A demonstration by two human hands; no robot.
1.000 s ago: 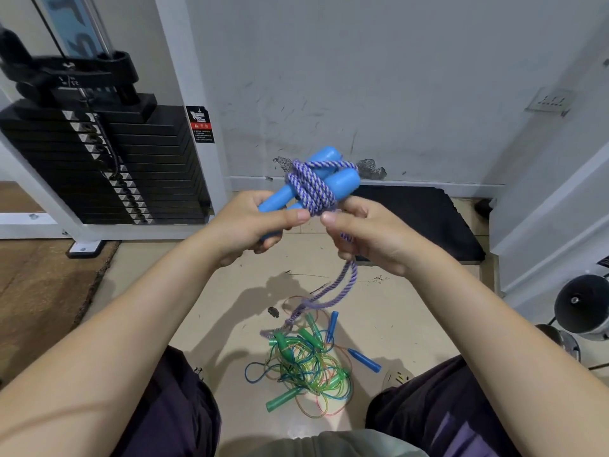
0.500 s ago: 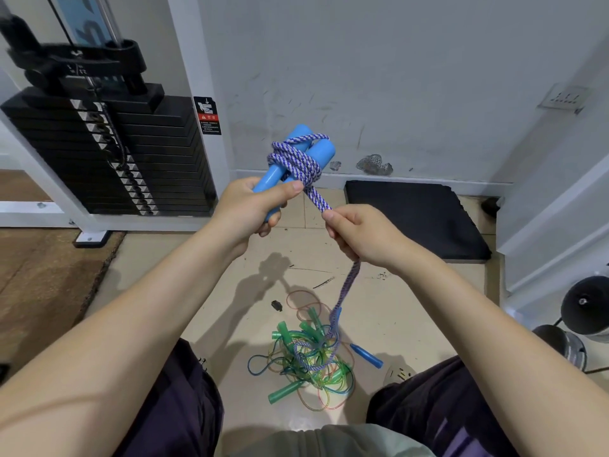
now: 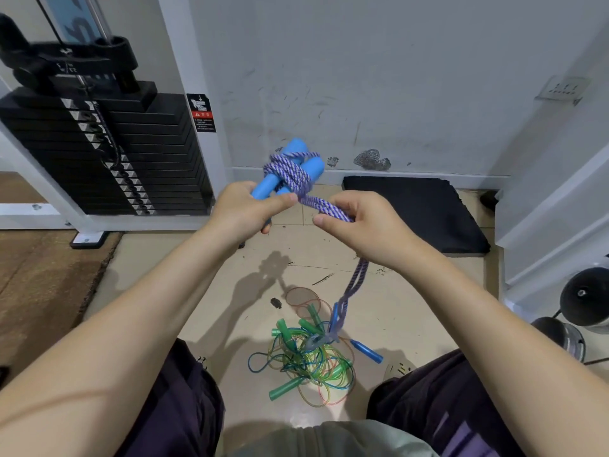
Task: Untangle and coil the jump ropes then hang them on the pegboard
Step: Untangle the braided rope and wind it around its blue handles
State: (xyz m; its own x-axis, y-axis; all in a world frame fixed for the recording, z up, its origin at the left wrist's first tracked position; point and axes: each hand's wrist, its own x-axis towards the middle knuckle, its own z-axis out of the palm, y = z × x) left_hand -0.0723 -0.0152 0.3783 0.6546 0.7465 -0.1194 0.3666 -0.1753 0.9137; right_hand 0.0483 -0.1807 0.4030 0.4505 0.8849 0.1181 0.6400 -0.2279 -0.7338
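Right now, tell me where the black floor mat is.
In the head view, the black mat lies on the floor against the wall, right of the weight stack.

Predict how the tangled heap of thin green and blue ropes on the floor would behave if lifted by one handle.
The tangled heap would probably come up as one clump, since its loops cross each other. The cords look thin and floppy, so they would likely sag. Its round green handles might roll if dropped.
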